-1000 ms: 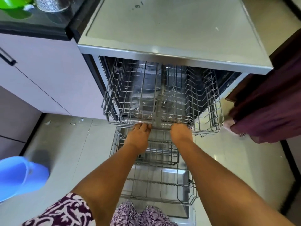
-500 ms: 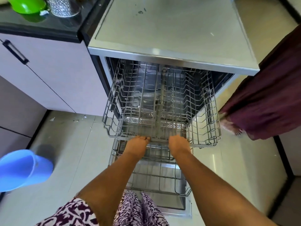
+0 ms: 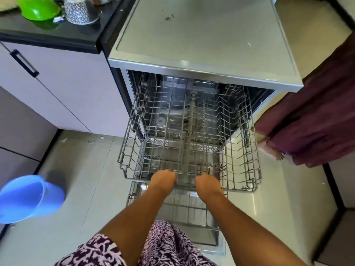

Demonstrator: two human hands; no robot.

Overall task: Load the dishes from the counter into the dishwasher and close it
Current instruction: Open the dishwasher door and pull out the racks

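Left hand [image 3: 163, 179] and right hand [image 3: 208, 184] are each curled round the front rail of the empty upper rack [image 3: 247, 150], either side of its centre spine; the rack stands drawn out over the lower rack [image 3: 188, 208]. Wire rack looks light, stiff and free-rolling, so a two-hand hold on that rail suits; dishes sit on the dark worktop [image 3: 57, 37] far left: green bowl [image 3: 38, 9], patterned glass [image 3: 80, 11], both likely light, glass maybe breakable, take by the wall. Tight room: blue bucket [image 3: 28, 198] on the floor left, a bystander's maroon skirt [image 3: 317, 112] just beside the rack's right corner.
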